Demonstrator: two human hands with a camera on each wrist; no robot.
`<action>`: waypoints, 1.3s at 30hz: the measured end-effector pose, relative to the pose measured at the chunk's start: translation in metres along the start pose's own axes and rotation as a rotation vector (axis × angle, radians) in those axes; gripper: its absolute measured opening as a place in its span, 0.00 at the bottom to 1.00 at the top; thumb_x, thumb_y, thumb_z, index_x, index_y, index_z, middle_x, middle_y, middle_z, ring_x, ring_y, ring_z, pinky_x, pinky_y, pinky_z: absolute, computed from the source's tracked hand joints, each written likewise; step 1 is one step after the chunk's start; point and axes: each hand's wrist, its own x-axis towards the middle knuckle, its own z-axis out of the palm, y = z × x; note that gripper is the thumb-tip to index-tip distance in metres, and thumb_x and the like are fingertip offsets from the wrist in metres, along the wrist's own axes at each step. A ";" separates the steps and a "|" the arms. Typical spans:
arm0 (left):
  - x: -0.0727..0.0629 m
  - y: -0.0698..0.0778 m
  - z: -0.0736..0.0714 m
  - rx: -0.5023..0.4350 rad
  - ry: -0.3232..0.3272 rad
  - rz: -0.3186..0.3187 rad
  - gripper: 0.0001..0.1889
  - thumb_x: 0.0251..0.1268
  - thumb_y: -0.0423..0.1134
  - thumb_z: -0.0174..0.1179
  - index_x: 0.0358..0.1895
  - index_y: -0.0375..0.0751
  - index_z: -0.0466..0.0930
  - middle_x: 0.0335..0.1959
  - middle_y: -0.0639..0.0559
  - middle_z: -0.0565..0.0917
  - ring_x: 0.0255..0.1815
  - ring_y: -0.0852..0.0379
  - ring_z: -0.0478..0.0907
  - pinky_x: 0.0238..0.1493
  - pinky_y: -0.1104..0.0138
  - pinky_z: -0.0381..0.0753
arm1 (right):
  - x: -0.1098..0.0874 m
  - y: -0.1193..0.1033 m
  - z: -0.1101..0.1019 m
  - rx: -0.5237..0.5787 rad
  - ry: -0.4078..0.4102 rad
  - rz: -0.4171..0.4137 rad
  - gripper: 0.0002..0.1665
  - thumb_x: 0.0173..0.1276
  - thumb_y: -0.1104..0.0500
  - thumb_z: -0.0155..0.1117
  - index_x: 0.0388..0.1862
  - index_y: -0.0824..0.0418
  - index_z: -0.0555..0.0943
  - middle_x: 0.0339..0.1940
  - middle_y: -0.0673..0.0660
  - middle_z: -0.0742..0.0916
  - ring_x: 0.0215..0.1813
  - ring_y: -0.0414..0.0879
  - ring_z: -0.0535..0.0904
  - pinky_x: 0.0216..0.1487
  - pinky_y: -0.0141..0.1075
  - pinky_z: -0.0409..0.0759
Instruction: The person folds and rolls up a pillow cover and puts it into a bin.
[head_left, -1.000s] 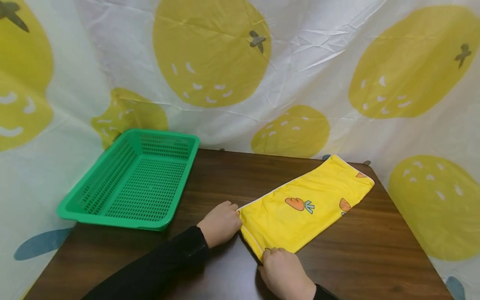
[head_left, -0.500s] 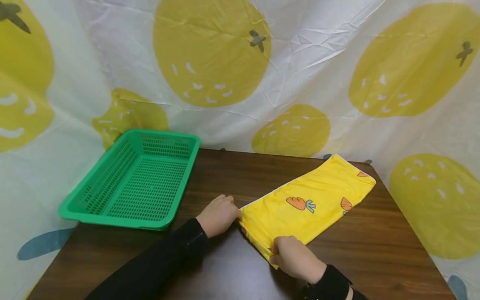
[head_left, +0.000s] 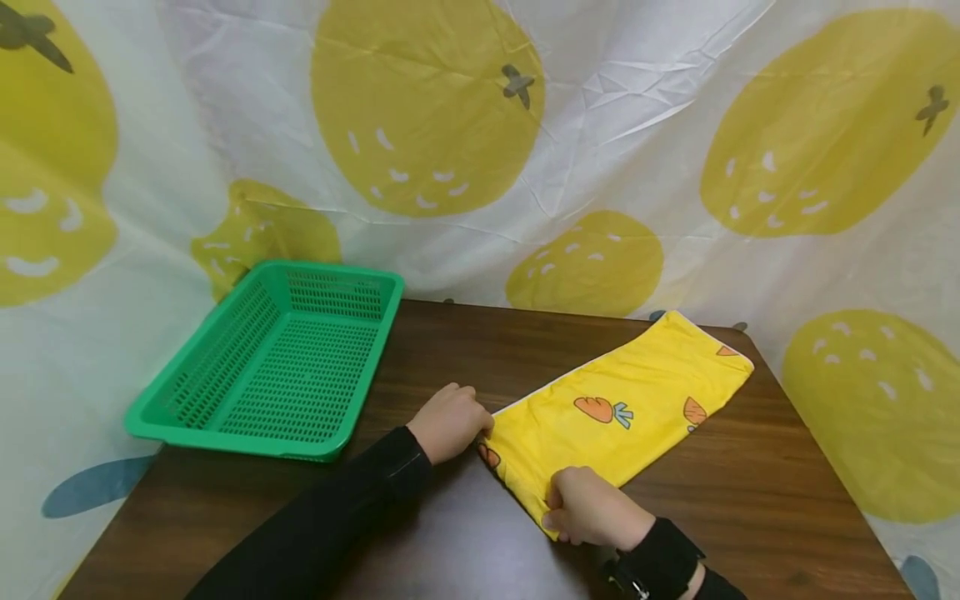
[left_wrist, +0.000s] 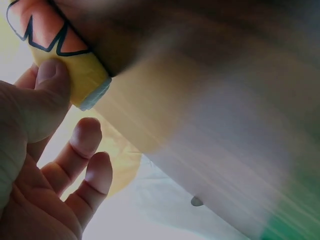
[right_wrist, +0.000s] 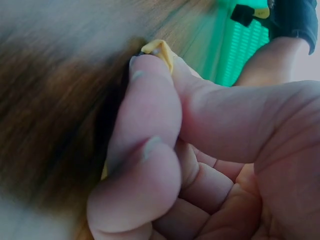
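A yellow cloth (head_left: 645, 379) printed with carrots lies folded into a long strip, slanting from the middle of the table to its far right corner. My left hand (head_left: 450, 423) pinches the upper corner of its near end. The left wrist view shows thumb and forefinger on that corner (left_wrist: 80, 80), the other fingers loose below it. At the lower corner of the same end, my right hand (head_left: 596, 510) pinches the cloth with curled fingers. Only a small tip of the cloth (right_wrist: 162, 50) shows past the thumb in the right wrist view.
A green plastic basket (head_left: 307, 379) with slotted sides stands at the left of the brown wooden table (head_left: 450, 350). A white curtain (head_left: 600, 150) with large yellow fruit prints hangs behind the table and along its sides.
My right hand has shifted a little right and away from me, turning the cloth's near end over. The white hem there has gone from sight, and a carrot print shows at the fold.
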 end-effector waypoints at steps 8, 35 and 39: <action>0.020 0.010 -0.008 0.133 -0.101 0.010 0.09 0.71 0.37 0.67 0.30 0.54 0.90 0.28 0.60 0.89 0.30 0.57 0.80 0.36 0.65 0.68 | -0.004 0.002 -0.002 -0.011 -0.018 -0.001 0.14 0.72 0.58 0.74 0.28 0.58 0.80 0.20 0.52 0.85 0.23 0.45 0.80 0.28 0.36 0.74; 0.027 0.025 -0.010 0.295 -0.095 0.146 0.19 0.68 0.62 0.70 0.44 0.50 0.90 0.40 0.57 0.90 0.41 0.55 0.81 0.45 0.64 0.79 | -0.005 0.011 -0.001 0.020 -0.038 0.026 0.14 0.74 0.55 0.73 0.29 0.57 0.81 0.21 0.52 0.86 0.23 0.45 0.79 0.30 0.37 0.74; 0.018 0.026 -0.005 0.243 -0.106 0.285 0.11 0.75 0.51 0.66 0.41 0.49 0.91 0.36 0.57 0.89 0.35 0.58 0.79 0.42 0.68 0.80 | -0.006 0.012 -0.002 0.013 -0.043 0.013 0.14 0.74 0.55 0.73 0.29 0.57 0.81 0.20 0.52 0.86 0.23 0.45 0.79 0.30 0.36 0.73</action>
